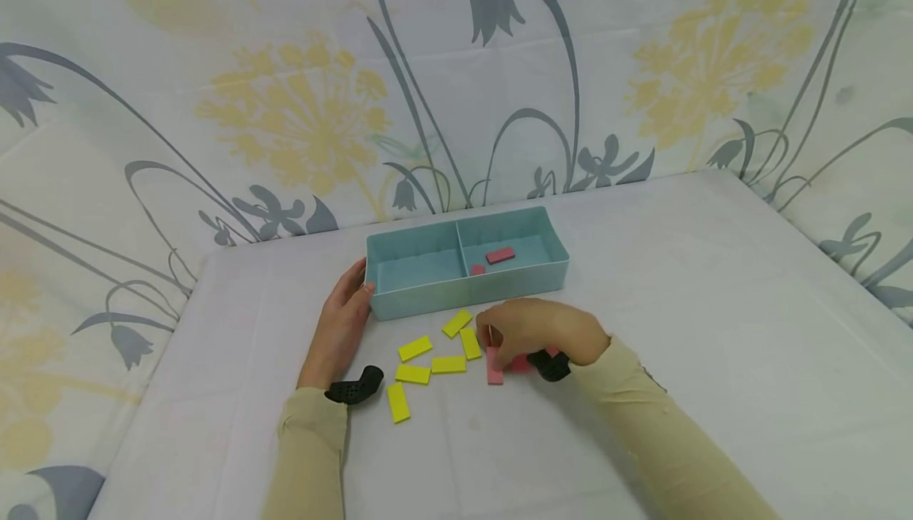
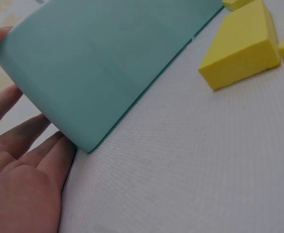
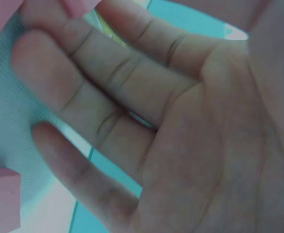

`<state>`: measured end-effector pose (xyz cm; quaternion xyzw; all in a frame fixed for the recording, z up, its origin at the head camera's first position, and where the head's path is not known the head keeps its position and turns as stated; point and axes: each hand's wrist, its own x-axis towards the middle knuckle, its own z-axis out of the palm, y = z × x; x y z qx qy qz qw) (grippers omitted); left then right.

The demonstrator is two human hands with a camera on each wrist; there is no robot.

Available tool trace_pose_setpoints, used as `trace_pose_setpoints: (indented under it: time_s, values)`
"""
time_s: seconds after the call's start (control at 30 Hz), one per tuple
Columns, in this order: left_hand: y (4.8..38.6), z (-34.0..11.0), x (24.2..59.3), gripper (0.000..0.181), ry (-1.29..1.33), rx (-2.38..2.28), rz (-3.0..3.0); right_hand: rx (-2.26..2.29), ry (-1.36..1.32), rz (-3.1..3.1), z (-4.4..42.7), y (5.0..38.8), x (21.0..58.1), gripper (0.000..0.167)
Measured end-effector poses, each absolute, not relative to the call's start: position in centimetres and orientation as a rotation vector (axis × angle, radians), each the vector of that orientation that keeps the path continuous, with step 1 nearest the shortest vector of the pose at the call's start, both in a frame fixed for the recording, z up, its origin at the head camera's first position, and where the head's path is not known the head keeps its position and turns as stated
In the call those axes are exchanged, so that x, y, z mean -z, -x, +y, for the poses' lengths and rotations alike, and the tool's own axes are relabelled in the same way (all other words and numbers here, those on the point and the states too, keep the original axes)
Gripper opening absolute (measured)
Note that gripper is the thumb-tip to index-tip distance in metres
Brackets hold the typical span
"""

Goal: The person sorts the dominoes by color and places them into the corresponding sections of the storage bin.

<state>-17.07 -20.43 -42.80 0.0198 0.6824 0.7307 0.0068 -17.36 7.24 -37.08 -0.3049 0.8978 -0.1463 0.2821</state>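
Note:
A light blue two-compartment box (image 1: pixel 421 302) stands on the table. At its left end my left hand (image 1: pixel 345 330) touches it, thumb at the front corner and fingers along the end wall; in the left wrist view these fingers (image 2: pixel 25 133) look fairly straight. My right hand (image 1: pixel 538 327) is in front of the box, pinching a pink block (image 1: pixel 494 369) at the fingertips. More pink blocks (image 1: pixel 523 363) lie partly hidden beneath that hand, and one pink block (image 3: pixel 2 200) shows in the right wrist view. Two pink blocks (image 1: pixel 500 255) are in the right compartment.
Several yellow blocks (image 1: pixel 448 365) lie scattered between the hands, in front of the box. The left compartment (image 1: pixel 417 273) holds nothing visible. A white cloth (image 1: pixel 713 330) covers the table, and a flower-patterned curtain (image 1: pixel 456 84) hangs behind and at the sides.

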Motion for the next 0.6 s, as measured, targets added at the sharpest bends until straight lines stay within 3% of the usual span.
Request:
trace_pose_setpoints:
  time_s: [0.6]
  values:
    - [17.1, -20.4, 42.8, 0.061, -0.071, -2.288, 2.125, 0.765, 0.951, 2.274, 8.8, 19.4, 37.1, 0.011]
